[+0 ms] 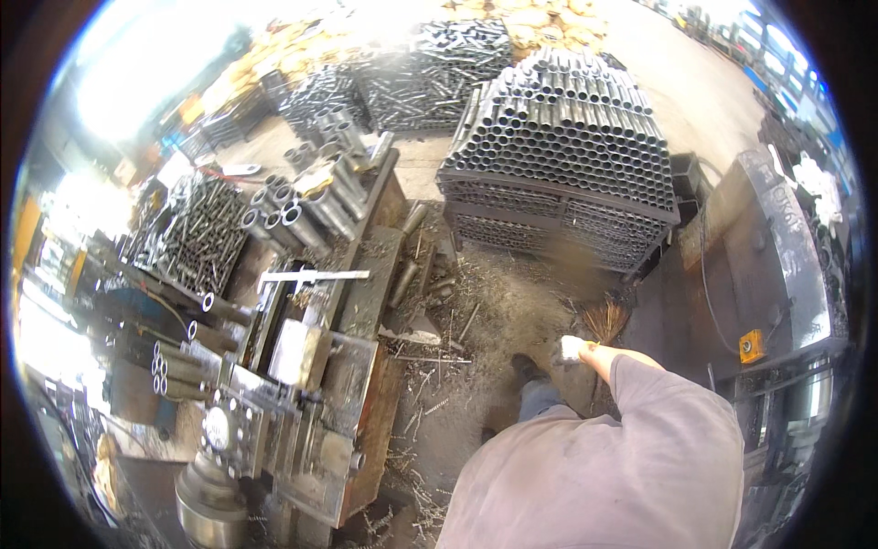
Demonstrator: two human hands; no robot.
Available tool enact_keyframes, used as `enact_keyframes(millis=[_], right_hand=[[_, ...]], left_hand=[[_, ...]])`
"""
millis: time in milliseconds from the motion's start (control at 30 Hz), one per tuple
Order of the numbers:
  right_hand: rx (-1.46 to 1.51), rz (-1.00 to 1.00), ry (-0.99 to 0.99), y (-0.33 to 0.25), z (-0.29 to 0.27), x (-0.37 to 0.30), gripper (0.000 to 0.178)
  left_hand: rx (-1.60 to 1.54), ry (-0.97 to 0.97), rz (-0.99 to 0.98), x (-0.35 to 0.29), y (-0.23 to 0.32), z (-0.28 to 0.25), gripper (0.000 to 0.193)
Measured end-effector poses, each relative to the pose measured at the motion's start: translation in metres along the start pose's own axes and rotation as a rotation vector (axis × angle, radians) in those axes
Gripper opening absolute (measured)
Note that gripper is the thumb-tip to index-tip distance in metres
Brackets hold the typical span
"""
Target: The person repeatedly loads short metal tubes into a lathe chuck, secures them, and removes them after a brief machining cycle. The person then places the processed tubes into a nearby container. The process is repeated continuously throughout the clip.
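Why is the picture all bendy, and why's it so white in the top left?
In the head view, the wide fisheye lens bends straight edges toward the dark rim; strong glare washes out the top left; the stacked tubes look fairly clear, while a brownish blur smudges the lower front of their rack.

The worker's loose, faded pinkish-grey shirt (585,480) lies at five o'clock, its sleeve (686,416) ending short of the wrist. Toward eleven o'clock from it: blue trouser leg (541,401), dark shoe (526,367).

From here I count one caliper (334,275), one broom (605,321), one yellow box (752,346), one big rack (560,197) and dozens of tubes (585,114)
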State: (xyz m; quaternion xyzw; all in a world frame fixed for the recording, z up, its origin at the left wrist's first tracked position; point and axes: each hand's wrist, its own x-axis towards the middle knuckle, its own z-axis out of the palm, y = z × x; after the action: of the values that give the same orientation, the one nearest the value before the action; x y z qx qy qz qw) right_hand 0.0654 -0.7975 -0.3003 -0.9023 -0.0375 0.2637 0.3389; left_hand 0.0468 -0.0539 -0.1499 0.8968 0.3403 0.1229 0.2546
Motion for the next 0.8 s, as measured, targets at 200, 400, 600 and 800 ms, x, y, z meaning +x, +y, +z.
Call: enact_keyframes(millis=[200, 400, 600, 800], right_hand=[[-0.122, 0.24, 0.615, -0.079, -0.197, -0.002, 0.037], [0.06, 0.189, 1.012, -0.103, -0.47, 0.006, 0.045], [-0.691, 0.242, 0.818, 0.01, -0.636, 0.02, 0.057], [-1.608, 0.148, 0.252, 0.037, -0.702, 0.015, 0.054]], left_hand=[[0.067, -0.69, 0.102, -0.057, 0.089, 0.106, 0.043], [0.101, -1.002, 0.231, -0.096, 0.237, 0.206, 0.041], [-0.244, -1.134, 0.398, -0.15, 0.494, 0.254, 0.038], [-0.107, -1.191, 0.23, -0.18, 0.615, 0.283, 0.043]])
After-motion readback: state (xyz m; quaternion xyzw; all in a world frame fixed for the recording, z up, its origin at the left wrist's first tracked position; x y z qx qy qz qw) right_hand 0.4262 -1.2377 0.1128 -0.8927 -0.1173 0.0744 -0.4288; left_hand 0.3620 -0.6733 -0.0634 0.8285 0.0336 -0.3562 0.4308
